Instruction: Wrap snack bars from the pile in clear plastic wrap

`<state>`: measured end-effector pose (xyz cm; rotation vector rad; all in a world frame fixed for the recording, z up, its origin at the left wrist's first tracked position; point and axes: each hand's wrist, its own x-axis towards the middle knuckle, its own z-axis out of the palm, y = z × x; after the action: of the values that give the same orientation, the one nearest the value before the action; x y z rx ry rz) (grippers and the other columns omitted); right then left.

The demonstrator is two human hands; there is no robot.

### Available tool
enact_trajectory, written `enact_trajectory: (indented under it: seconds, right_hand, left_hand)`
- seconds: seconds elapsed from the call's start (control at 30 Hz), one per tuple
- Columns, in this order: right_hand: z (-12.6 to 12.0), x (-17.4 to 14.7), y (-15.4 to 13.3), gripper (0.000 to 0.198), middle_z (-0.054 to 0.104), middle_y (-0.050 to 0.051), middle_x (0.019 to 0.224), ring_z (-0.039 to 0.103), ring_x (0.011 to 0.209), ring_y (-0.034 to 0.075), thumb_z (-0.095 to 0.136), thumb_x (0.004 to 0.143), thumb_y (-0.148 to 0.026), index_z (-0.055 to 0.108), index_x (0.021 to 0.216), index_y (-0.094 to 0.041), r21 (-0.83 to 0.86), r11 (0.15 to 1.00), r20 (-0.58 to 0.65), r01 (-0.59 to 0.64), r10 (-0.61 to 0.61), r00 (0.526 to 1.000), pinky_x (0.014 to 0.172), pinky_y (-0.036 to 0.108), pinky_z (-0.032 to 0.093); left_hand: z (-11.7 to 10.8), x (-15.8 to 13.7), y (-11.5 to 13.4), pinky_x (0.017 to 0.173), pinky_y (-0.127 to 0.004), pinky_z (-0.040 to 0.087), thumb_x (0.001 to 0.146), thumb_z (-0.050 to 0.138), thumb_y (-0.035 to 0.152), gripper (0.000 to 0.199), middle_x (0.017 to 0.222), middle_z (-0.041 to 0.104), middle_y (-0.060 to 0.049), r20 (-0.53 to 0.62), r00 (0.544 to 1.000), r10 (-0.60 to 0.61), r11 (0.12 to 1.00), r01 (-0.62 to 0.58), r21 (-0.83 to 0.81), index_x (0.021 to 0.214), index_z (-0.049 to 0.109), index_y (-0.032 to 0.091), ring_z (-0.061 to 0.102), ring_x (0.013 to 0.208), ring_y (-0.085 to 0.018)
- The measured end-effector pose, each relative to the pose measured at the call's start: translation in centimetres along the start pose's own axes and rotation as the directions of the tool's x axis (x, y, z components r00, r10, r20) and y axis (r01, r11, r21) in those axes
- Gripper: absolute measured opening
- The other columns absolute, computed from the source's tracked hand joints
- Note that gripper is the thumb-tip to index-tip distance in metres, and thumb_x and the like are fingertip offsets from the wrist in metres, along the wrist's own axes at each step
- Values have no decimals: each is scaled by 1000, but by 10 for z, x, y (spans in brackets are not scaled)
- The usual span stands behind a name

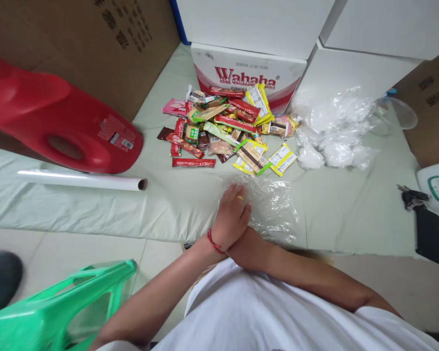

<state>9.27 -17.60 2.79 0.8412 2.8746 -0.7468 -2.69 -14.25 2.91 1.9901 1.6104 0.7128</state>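
Note:
Near the table's front edge my left hand (231, 217) lies on a clear plastic sheet or bag (272, 207), its fingers stretched forward and nothing seen in them. It wears a ring and a red string bracelet (214, 242). My right hand (244, 245) crosses against the left wrist; its fingers are hidden behind the left hand. Just beyond the plastic lies a loose pile of small wrapped snacks (219, 129), in red, yellow, green and pink wrappers. A single red-wrapped bar (193, 163) rests at the pile's near left.
Bunched clear plastic bags (332, 131) lie right of the snacks. Behind stands a Wahaha carton (247, 73). At left are a red jug (106, 136) and a white roll (82, 180). Keys (411, 197) and a black flat object (429, 234) lie far right. A green stool (32, 317) stands below.

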Motion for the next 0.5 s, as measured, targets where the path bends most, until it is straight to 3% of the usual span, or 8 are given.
enact_trajectory:
  seconds: [0.1, 0.2, 0.27, 0.33, 0.37, 0.4, 0.5]
  right_hand:
    - [-2, -3, -2, 33, 77, 14, 121, 72, 103, 25, 55, 100, -14, 72, 129, -14, 20, 998, 40, 54, -55, 998, 86, 36, 56]
    - [-8, -17, -5, 22, 77, 12, 107, 70, 91, 20, 55, 104, -19, 74, 113, -13, 113, 992, 25, 56, -59, 998, 80, 30, 54]
    - [-17, -31, -4, 21, 76, 8, 99, 69, 85, 17, 53, 106, -23, 73, 103, -17, 208, 974, -54, 86, -76, 996, 77, 28, 53]
    - [-29, -45, 6, 21, 75, 5, 97, 68, 88, 16, 51, 107, -23, 71, 104, -20, 273, 958, -242, 83, -15, 970, 79, 27, 54]
    - [-35, -51, 15, 20, 75, 5, 98, 69, 91, 17, 50, 107, -23, 71, 108, -22, 286, 958, -362, 40, 69, 930, 82, 28, 54]
    - [-41, -56, 26, 21, 75, 6, 101, 69, 94, 18, 50, 106, -23, 70, 111, -23, 290, 956, -478, -36, 177, 860, 85, 30, 55]
    - [-52, -60, 71, 28, 69, 13, 121, 66, 104, 24, 58, 102, -34, 66, 127, -22, 340, 882, -697, -326, 469, 543, 88, 38, 56]
  left_hand:
    - [9, 14, -20, 127, -53, 43, 105, 42, 26, 41, 151, 64, -16, -35, 999, -8, 999, 9, 34, 137, 65, 13, 49, 152, -29]
    - [20, 14, -28, 127, -54, 43, 103, 44, 23, 41, 151, 63, -17, -49, 999, 0, 991, 7, 134, 134, 68, 9, 49, 151, -31]
    - [24, 8, -28, 127, -56, 41, 102, 47, 24, 43, 155, 60, -18, -33, 999, 21, 976, -14, 215, 138, 66, 8, 48, 152, -33]
    - [24, 0, -25, 129, -58, 37, 104, 48, 26, 47, 159, 56, -18, -4, 999, 49, 958, -46, 283, 145, 61, 8, 46, 154, -33]
    - [23, -4, -23, 129, -59, 35, 105, 47, 28, 49, 161, 54, -17, 12, 998, 61, 949, -62, 309, 148, 59, 9, 45, 154, -33]
    - [22, -7, -20, 130, -59, 33, 106, 46, 30, 50, 162, 53, -17, 30, 997, 73, 942, -79, 327, 150, 57, 10, 44, 155, -32]
    - [17, -16, -15, 131, -59, 28, 108, 44, 36, 52, 164, 50, -14, 76, 992, 103, 928, -123, 350, 153, 54, 13, 44, 156, -30]
